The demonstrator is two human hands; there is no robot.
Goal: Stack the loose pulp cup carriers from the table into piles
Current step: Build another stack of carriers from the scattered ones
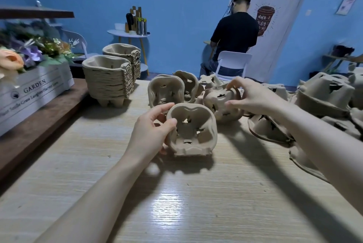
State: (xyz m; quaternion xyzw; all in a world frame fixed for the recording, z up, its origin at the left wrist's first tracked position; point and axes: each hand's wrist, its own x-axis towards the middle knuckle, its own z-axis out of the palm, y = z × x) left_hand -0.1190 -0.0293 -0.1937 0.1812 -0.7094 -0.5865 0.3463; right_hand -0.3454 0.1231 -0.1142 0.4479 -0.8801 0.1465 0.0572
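The left hand [151, 130] holds one pulp carrier [193, 130] at mid-bench, thumb and fingers pinching its left rim, its open side tipped toward the camera. At 1 o'clock from it, the right hand [253, 97] pinches a second carrier [222, 103] with spread fingers. Loose carriers [322, 97] crowd the bench's right edge. Two finished piles [110, 79] stand at 10 o'clock, by the garden box [33, 89]. Bare bench [176, 203] lies at 6 o'clock.

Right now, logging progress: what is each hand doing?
Left hand: holds a cup carrier by its rim.
Right hand: grips another carrier in the loose heap.
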